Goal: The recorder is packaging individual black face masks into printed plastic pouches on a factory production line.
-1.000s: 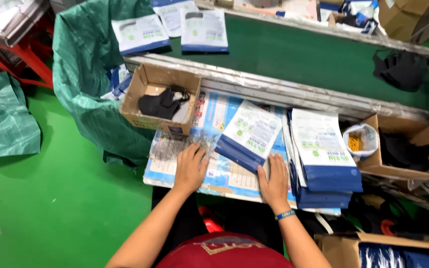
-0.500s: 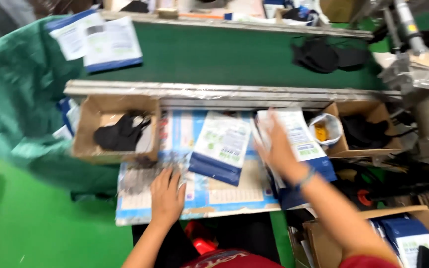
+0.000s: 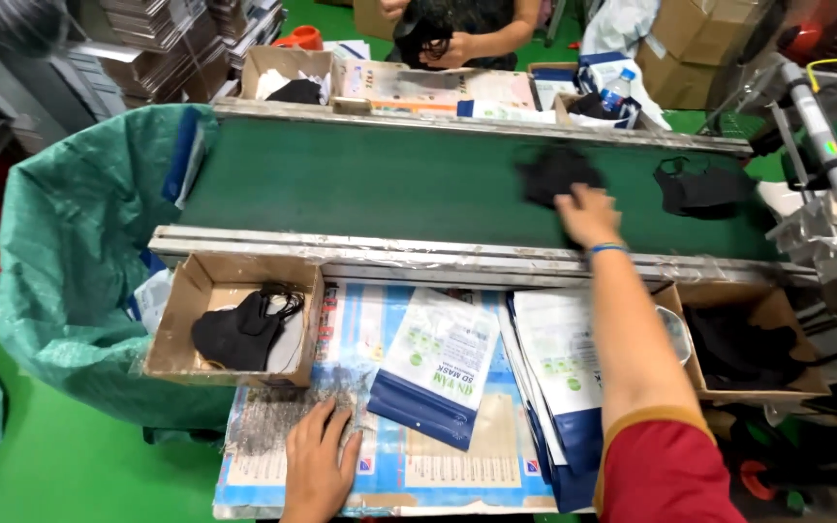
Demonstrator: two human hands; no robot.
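Sweeping from the left edge of the frame, I see a big green woven sack (image 3: 70,281) draped beside the bench, and just right of it an open cardboard box (image 3: 178,341) with a black face mask (image 3: 239,329) lying in it. Below that box, at the bottom centre-left, my left hand (image 3: 320,470) lies flat on the printed sheet (image 3: 438,465) that covers the bench, fingers spread and holding nothing. Just right of that hand, a white and blue pouch (image 3: 443,363) lies tilted on the sheet, and beside it sits a stack of the same pouches (image 3: 559,368), partly hidden under my right forearm.

Above all this the green conveyor belt (image 3: 360,184) runs across the middle of the frame. My right hand (image 3: 588,215), with a blue band at the wrist, reaches over the belt's near rail and rests at the lower edge of a blurred black mask (image 3: 556,174) lying on the belt; the fingers are loosely open and touching it, and I cannot tell whether they have a grip. Another black mask (image 3: 704,186) lies farther right on the belt. At the top centre, another person's hands (image 3: 438,39) hold a dark bundle. At the lower right, a second cardboard box (image 3: 762,339) holds dark material.
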